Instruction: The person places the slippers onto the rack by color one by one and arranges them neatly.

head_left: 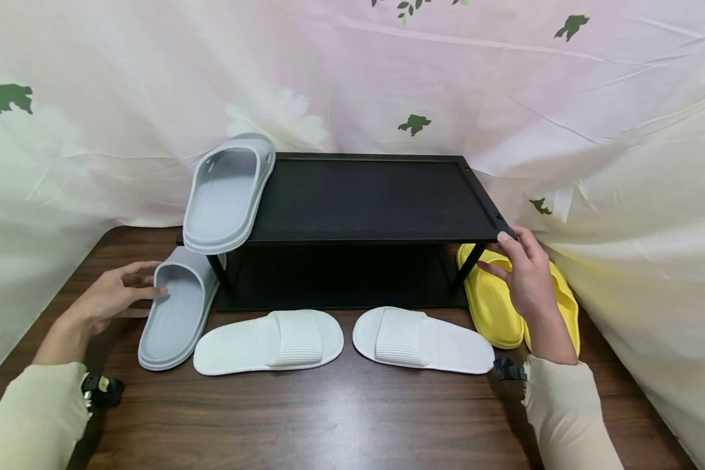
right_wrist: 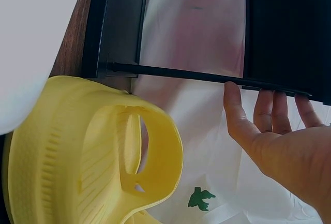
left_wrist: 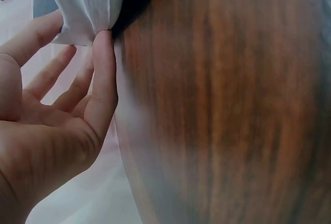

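At the table's left, my left hand [head_left: 108,297] pinches the side of a grey slipper [head_left: 176,313], thumb at its opening and fingers outside; the left wrist view shows the fingertips at the slipper's edge [left_wrist: 88,6]. Another grey slipper [head_left: 223,196] rests on the left end of the black two-tier shoe rack [head_left: 364,196], overhanging its front edge. My right hand [head_left: 525,274] touches the rack's right front corner, with fingertips along the panel edge [right_wrist: 289,91] in the right wrist view. Below that hand lie yellow slippers [head_left: 493,307], partly hidden by hand and wrist.
Two white slippers [head_left: 258,344] [head_left: 440,343] lie sideways on the brown wooden table [head_left: 329,424] before the rack, toe ends facing each other. A patterned cloth [head_left: 341,78] hangs behind and along both sides.
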{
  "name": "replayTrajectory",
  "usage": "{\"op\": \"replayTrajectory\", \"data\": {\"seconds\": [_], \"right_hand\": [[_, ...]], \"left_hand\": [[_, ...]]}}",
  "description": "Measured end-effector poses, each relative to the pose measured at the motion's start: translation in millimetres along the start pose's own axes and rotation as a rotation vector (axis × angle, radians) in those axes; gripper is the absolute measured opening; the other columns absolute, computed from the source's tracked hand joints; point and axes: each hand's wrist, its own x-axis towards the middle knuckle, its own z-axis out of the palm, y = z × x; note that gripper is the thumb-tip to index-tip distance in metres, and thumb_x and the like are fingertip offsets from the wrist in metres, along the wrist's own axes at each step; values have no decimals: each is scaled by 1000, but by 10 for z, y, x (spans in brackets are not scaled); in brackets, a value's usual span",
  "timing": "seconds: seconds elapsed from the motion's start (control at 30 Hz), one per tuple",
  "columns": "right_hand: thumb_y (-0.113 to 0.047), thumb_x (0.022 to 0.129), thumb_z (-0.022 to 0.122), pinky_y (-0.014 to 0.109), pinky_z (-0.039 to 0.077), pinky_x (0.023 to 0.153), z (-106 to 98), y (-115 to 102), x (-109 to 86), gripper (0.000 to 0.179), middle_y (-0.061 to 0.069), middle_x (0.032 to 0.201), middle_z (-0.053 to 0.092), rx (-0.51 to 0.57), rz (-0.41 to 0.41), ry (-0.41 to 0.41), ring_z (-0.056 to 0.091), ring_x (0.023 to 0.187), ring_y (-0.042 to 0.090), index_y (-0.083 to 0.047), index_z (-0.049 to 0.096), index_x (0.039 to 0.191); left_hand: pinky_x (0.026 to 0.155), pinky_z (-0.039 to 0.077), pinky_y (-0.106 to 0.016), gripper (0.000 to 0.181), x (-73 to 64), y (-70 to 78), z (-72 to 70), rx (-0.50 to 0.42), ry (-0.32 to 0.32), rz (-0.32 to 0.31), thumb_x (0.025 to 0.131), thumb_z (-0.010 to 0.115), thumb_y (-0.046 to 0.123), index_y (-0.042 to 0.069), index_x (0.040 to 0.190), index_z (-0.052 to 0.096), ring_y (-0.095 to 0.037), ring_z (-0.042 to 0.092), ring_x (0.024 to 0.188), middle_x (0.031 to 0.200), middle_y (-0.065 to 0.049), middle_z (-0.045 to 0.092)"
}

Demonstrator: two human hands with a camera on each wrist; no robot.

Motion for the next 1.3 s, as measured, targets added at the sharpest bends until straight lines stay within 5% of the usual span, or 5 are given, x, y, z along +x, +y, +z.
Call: {"op": "replayTrajectory", "data": {"seconds": [0.47, 0.57, 0.77, 0.93, 1.3], "right_hand": [[-21, 105, 58, 29, 61, 79, -31, 24, -35, 15, 5, 112, 55, -2, 5, 1, 55, 102, 20, -12, 61, 117], [-21, 105, 58, 29, 61, 79, -35, 18, -30, 15, 5, 113, 54, 1, 5, 1, 55, 102, 19, -12, 61, 117], [-21, 105, 59, 28, 61, 80, -27, 9, -18, 15, 5, 112, 54, 0, -1, 5, 55, 102, 20, -12, 61, 117], [-21, 105, 59, 29, 61, 79, -11, 13, -12, 15, 5, 113, 54, 4, 1, 2, 54, 102, 21, -12, 61, 117], [-21, 105, 58, 29, 61, 80, 4, 6, -1, 15, 5, 114, 53, -9, 1, 0, 54, 103, 22, -12, 61, 116]], "left_hand": [[77, 63, -38, 76, -41, 1, 26, 31, 61, 22, 94, 73, 12, -9, 153, 29, 0, 61, 89, 142, -40, 38], [75, 63, -37, 73, -48, -1, -6, 10, 80, 42, 94, 74, 10, -8, 152, 33, 0, 62, 87, 129, -26, 54], [69, 63, -35, 49, -64, 5, -116, -77, 96, 108, 93, 75, 7, 16, 137, 56, -1, 66, 84, 99, 19, 61], [65, 62, -30, 45, -107, 53, -184, -87, 124, 143, 93, 74, 4, 40, 117, 62, -1, 67, 81, 95, 25, 64], [62, 62, -27, 52, -272, 167, -314, -166, 171, 190, 91, 73, -2, 45, 112, 66, -5, 71, 75, 93, 21, 71]]}}
